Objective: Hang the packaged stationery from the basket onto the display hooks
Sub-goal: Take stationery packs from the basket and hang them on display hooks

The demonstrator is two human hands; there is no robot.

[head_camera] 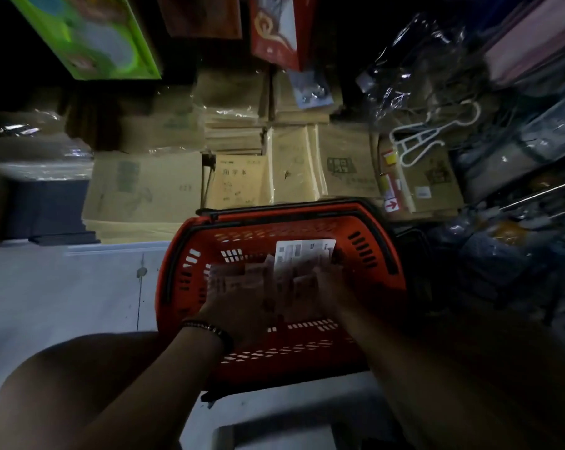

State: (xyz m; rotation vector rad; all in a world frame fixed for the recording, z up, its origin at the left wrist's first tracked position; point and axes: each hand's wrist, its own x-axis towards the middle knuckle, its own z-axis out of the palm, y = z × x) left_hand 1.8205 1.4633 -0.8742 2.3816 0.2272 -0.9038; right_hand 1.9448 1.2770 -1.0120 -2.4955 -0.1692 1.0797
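Note:
A red plastic shopping basket [190,287] with black handles stands on the pale floor in front of me. Inside lies a pile of packaged stationery [261,280], pale carded packs, blurred. One white pack [304,254] stands up at the back of the pile. Both my hands are down inside the basket on the pile. My left hand [239,316], with a dark bracelet at the wrist, lies on the packs at the left. My right hand [326,290] is on the packs at the right. The picture is dark and blurred, so neither hand's fingers can be made out.
Stacks of brown-paper exercise books [239,186] fill the low shelf behind the basket. A green box [89,37] and a red package [278,27] hang above. Clear plastic bags and a white hanger [433,134] crowd the right. Metal display hooks [541,196] jut out at the right.

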